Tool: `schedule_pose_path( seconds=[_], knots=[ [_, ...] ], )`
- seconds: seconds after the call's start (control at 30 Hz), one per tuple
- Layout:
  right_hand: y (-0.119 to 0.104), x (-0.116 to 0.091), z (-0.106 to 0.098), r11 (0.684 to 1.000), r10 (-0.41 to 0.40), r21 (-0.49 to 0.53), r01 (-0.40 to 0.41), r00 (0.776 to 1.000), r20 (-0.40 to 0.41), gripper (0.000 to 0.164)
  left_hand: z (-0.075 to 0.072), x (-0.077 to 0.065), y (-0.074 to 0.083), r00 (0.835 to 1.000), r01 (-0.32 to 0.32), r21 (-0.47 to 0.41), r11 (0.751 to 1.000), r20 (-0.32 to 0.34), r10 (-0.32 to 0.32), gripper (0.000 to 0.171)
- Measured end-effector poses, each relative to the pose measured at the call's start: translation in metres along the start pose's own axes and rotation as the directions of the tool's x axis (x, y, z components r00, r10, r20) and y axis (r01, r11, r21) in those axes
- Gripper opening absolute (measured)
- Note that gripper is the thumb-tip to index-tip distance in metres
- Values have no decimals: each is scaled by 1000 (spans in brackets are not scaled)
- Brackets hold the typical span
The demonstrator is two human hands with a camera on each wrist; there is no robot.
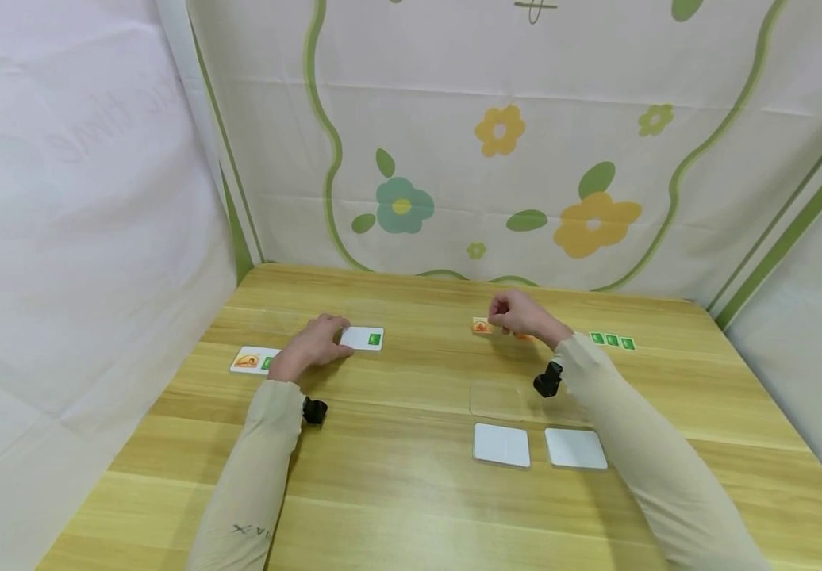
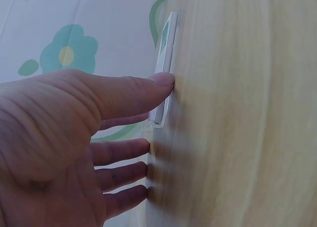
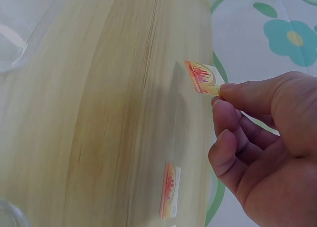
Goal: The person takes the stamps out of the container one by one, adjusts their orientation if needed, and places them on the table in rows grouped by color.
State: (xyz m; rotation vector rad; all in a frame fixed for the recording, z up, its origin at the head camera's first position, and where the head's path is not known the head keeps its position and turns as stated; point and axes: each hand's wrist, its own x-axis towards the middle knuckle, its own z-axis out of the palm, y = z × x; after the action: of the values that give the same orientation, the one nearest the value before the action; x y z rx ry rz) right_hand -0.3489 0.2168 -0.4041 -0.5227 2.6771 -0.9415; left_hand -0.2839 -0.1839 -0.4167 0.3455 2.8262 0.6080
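Note:
My left hand [image 1: 316, 341] holds a thin white card in a clear case [image 1: 362, 339] on the table, thumb at its near edge and index finger behind it. A small green sticker [image 1: 375, 339] lies at the card's right end. In the left wrist view the thumb [image 2: 163, 81] presses the case's side. My right hand [image 1: 518, 312] pinches a small orange-and-yellow sticker [image 3: 204, 78] by one corner, between thumb and index finger, over the table's back part. A second orange sticker [image 3: 171, 190] lies on the table below that hand.
Another white card [image 1: 247, 361] with orange and green stickers lies left, partly behind the left hand. Several green stickers [image 1: 612, 341] lie in a row at right. Two white cases [image 1: 501, 445] sit nearer, behind them a clear lid [image 1: 494, 399]. A printed curtain [image 1: 447, 159] hangs behind the table.

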Motion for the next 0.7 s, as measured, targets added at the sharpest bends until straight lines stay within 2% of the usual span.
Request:
schedule_pose_path(
  seconds=[0.7],
  knots=[
    [26, -2, -7, 999, 44, -22, -45, 999, -16, 7, 1, 1, -2, 1000, -7, 16, 1000, 3, 7, 60]
  ],
)
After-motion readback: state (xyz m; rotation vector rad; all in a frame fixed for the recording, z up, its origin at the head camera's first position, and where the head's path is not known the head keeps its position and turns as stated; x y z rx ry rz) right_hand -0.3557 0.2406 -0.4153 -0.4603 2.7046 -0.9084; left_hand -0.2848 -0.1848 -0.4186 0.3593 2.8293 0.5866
